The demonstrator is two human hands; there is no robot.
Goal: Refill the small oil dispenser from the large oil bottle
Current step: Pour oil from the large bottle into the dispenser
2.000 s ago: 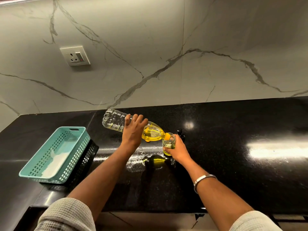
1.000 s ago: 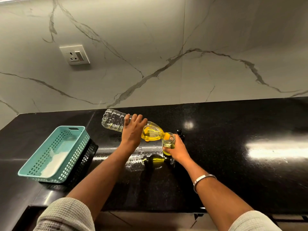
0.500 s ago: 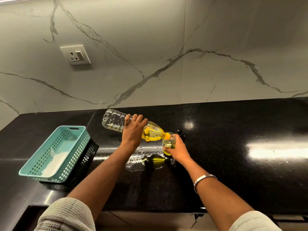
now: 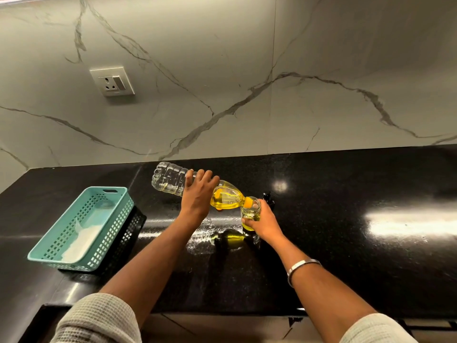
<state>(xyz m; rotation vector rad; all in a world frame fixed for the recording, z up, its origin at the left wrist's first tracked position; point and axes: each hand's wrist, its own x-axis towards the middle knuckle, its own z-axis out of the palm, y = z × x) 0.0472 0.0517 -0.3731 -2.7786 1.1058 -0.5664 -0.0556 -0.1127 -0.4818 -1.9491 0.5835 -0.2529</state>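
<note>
Left hand (image 4: 199, 195) covers the bottle's (image 4: 170, 178) middle; its thumb is out of sight behind the bottle. Right hand (image 4: 264, 222) hides the dispenser's (image 4: 250, 214) right side and base. Dark object (image 4: 268, 199) just behind that hand: mostly hidden, too small to identify. Oil stream at the bottle mouth can't be made out. Both sleeves cut off by the bottom edge. Basket (image 4: 81, 229) contents: pale, unclear.

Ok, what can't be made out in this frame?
- Dispenser: its fill level, head view; the right hand wraps it.
- Oil stream at the bottle neck: too small.
- Dark object behind the dispenser: mostly hidden by that hand.
- Bottle's middle: covered by the left hand.
</note>
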